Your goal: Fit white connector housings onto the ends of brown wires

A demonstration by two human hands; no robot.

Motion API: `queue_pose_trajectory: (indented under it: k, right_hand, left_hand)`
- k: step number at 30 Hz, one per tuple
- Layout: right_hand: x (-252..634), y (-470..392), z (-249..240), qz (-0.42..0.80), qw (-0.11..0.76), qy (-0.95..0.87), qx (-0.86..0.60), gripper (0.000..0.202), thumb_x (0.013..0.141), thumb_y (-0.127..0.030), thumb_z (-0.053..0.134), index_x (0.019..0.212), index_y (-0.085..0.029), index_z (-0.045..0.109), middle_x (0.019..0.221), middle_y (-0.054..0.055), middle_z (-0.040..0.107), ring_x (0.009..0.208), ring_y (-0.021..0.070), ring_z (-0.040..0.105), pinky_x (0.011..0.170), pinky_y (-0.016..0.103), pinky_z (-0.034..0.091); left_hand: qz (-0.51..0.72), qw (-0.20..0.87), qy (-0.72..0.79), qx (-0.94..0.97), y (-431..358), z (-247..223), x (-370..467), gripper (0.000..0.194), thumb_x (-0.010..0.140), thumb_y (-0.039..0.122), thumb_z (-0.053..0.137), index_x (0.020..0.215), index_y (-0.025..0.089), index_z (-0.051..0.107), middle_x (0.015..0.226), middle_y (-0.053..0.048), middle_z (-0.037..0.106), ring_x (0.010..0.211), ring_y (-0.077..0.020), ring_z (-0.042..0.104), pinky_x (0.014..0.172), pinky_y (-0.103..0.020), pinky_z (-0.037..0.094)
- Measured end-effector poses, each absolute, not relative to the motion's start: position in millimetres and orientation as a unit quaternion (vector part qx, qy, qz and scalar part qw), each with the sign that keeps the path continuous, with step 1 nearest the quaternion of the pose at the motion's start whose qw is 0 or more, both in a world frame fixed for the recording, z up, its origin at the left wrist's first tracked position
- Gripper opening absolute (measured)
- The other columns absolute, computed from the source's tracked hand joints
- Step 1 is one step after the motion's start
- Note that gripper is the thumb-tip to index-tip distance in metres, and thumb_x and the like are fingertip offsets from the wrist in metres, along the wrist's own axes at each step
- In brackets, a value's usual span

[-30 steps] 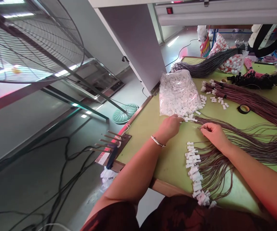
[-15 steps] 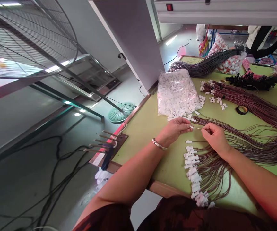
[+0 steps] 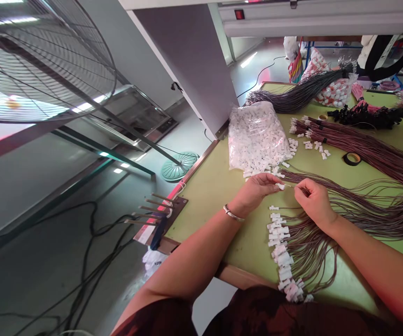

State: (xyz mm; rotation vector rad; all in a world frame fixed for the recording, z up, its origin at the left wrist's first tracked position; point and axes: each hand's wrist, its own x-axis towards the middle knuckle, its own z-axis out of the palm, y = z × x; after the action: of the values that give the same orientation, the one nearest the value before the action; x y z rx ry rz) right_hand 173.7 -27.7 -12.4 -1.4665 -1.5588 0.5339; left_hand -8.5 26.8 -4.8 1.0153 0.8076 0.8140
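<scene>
Between thumb and fingers, my left hand (image 3: 257, 190) pinches a small white connector housing (image 3: 280, 186). My right hand (image 3: 311, 198) is closed on a thin wire (image 3: 288, 186), whose end points at the housing; whether its tip is inside I cannot tell. Below my hands lies a column of wires fitted with white connector housings (image 3: 283, 259), their brown leads running right. Loose brown wires (image 3: 372, 210) spread under and beyond my right hand. Just past my left hand sits a clear plastic bag of white housings (image 3: 257, 135), with some spilled at its edge.
On the green table (image 3: 204, 186) lie a roll of black tape (image 3: 351, 159), a bundle of brown wires (image 3: 362, 144), a dark wire bundle (image 3: 299, 93) and black connectors (image 3: 369, 117). A pronged rack (image 3: 159, 214) is fixed at the left edge. A fan (image 3: 43, 60) stands left.
The white housing shows further out from my left fingertips, closer to my right hand. Both hands keep nearly the same place, and the view has shifted slightly.
</scene>
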Motion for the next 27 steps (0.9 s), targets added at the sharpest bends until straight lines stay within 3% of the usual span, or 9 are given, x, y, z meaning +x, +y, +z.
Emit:
queue_pose_trajectory:
  k: [5, 15, 27]
  right_hand:
    - [176.4, -29.4, -11.6, 0.231, 0.457, -0.631, -0.583, 0.014, 0.075, -0.023, 0.052, 0.061, -0.019, 0.052, 0.053, -0.004, 0.046, 0.050, 0.0094, 0.040, 0.052, 0.022, 0.034]
    - [175.8, -31.1, -10.5, 0.204, 0.441, -0.660, -0.573, 0.014, 0.077, -0.023, 0.052, 0.064, -0.020, 0.053, 0.055, -0.003, 0.051, 0.050, 0.0098, 0.043, 0.054, 0.023, 0.037]
    - [176.8, -30.3, -15.1, 0.150, 0.424, -0.682, -0.577, 0.012, 0.077, -0.020, 0.051, 0.065, -0.020, 0.054, 0.055, -0.003, 0.053, 0.050, 0.0100, 0.045, 0.054, 0.023, 0.036]
  left_hand:
    - [0.367, 0.711, 0.388, 0.458, 28.2, -2.0, -9.1, 0.031, 0.060, 0.028, 0.081, 0.084, 0.011, 0.069, 0.078, -0.005, 0.071, 0.071, -0.0131, 0.067, 0.074, -0.027, 0.053]
    - [0.312, 0.725, 0.424, 0.445, 27.8, -1.7, -6.2, 0.032, 0.061, 0.036, 0.081, 0.078, 0.011, 0.069, 0.062, -0.004, 0.069, 0.050, -0.0075, 0.060, 0.051, -0.018, 0.049]
    - [0.312, 0.732, 0.421, 0.436, 29.3, -2.0, -6.9, 0.034, 0.060, 0.038, 0.081, 0.075, 0.010, 0.068, 0.062, -0.004, 0.069, 0.050, -0.0082, 0.061, 0.051, -0.018, 0.049]
